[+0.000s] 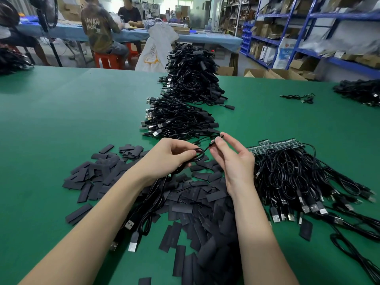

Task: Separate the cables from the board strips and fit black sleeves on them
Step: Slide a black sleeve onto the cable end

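My left hand (171, 154) grips a looped black cable (198, 156) whose USB plugs (132, 242) hang down below my wrist. My right hand (232, 159) pinches the cable's far end, a small black piece (213, 141), between thumb and fingertips. Under both hands lies a spread of flat black sleeves (185, 204) on the green table (61, 124). To the right, cables still joined to green board strips (275, 146) lie in a bundle (298, 182). Beyond my hands sits a long pile of sleeved cables (185, 112).
A loose cable (298, 97) and another cable pile (359, 93) lie at the far right. A further black heap (10, 60) sits at the far left edge. Two people sit at a blue table (133, 34) behind. Blue shelving (308, 38) and cardboard boxes (273, 74) stand at right.
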Motion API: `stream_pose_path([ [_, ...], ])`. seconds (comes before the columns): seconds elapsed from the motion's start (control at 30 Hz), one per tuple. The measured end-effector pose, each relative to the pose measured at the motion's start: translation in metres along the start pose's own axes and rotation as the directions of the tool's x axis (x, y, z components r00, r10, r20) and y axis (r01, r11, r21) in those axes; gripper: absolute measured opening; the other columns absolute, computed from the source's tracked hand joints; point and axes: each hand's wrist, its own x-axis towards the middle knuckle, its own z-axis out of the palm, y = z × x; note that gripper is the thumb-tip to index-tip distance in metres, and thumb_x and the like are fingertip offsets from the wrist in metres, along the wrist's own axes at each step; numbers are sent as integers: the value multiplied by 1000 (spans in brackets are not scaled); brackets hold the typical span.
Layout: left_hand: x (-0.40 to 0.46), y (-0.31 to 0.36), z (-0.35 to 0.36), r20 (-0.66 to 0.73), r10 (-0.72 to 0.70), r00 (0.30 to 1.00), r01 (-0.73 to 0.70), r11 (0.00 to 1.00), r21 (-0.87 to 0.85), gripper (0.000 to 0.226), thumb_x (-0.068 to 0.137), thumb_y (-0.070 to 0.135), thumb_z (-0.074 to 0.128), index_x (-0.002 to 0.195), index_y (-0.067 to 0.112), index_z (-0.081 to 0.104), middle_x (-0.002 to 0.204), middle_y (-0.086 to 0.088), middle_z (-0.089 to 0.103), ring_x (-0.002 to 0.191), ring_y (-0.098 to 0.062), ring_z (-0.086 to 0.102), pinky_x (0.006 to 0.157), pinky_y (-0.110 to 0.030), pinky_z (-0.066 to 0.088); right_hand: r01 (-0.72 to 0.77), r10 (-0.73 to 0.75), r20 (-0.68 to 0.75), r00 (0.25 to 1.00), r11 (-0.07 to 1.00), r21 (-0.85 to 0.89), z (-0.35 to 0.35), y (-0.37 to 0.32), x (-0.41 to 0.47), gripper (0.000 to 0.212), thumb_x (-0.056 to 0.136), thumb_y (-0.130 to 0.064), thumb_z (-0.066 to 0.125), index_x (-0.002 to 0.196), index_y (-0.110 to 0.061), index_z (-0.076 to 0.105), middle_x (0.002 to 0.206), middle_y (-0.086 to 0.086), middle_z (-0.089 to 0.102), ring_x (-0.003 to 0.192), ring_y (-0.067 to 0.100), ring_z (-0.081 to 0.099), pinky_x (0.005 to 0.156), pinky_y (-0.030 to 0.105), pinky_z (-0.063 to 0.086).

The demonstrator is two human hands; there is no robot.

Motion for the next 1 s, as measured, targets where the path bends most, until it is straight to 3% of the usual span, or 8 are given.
stream_pose_path([
  [0.23, 1, 0, -6, -5, 21, 1000, -21, 1000, 15, 15, 100, 31, 64, 101, 30, 79, 91, -12, 75, 74, -18, 55, 67, -33, 40, 1, -1, -1, 1000, 1000, -2, -1, -1, -2, 24, 93, -10, 73, 117, -11, 71, 84, 7, 79, 84, 22, 78, 70, 20, 59],
  [0.33, 3, 4, -12, 11, 90, 996, -91, 993, 75, 14, 96, 28, 69, 107, 28, 78, 88, 10, 77, 76, -2, 64, 71, -15, 47, -22, 23, -9, 1000, 1000, 11, -1, -4, -3, 31, 97, -14, 69, 127, -13, 65, 89, 12, 79, 87, 24, 78, 70, 22, 60],
  [0.43, 19, 7, -23, -85, 216, 973, -187, 946, 265, 21, 94, 18, 71, 114, 25, 76, 93, 12, 77, 83, -1, 69, 77, -14, 51, -34, 34, -16, 999, 999, 12, -3, -8, -2, 32, 100, -15, 65, 131, -12, 61, 94, 15, 78, 86, 24, 78, 70, 23, 61],
  [0.57, 68, 13, -29, -143, 395, 908, -238, 765, 599, 23, 95, 16, 66, 113, 25, 77, 97, 10, 72, 77, -3, 58, 78, -19, 43, -55, 54, -15, 998, 998, -32, -6, -11, -1, 25, 101, -14, 62, 126, -10, 64, 97, 13, 78, 86, 24, 78, 69, 24, 61],
  [0.7, 113, 7, -26, -93, 317, 944, -159, 682, 714, 30, 96, 13, 62, 125, 15, 69, 114, -5, 69, 98, -21, 60, 89, -23, 41, -78, 79, 7, 997, 994, -75, -6, -9, -1, 20, 101, -15, 62, 120, -12, 66, 95, 10, 79, 85, 23, 78, 67, 24, 60],
  [0.8, 122, -5, -19, -76, 202, 976, -66, 615, 786, 46, 93, 25, 68, 136, 15, 55, 128, -10, 58, 123, -31, 48, 104, -40, 42, -91, 94, 24, 995, 991, -99, -6, -8, 1, 19, 102, -16, 61, 120, -12, 67, 93, 8, 79, 86, 23, 78, 67, 24, 60],
  [0.9, 110, -14, -9, -134, 352, 926, -102, 577, 810, 50, 84, 43, 75, 120, 16, 55, 119, -6, 52, 116, -27, 42, 97, -40, 41, -97, 101, 30, 994, 989, -107, -6, -8, 2, 18, 102, -16, 61, 119, -12, 67, 92, 8, 79, 86, 23, 78, 67, 25, 60],
  [1.0, 92, -23, -4, -47, 419, 907, -176, 477, 861, 48, 78, 55, 76, 103, 20, 56, 103, 3, 47, 101, -19, 40, 83, -32, 36, -100, 105, 41, 994, 989, -109, -6, -9, 2, 17, 102, -16, 61, 116, -12, 69, 91, 7, 79, 85, 22, 78, 67, 25, 61],
])
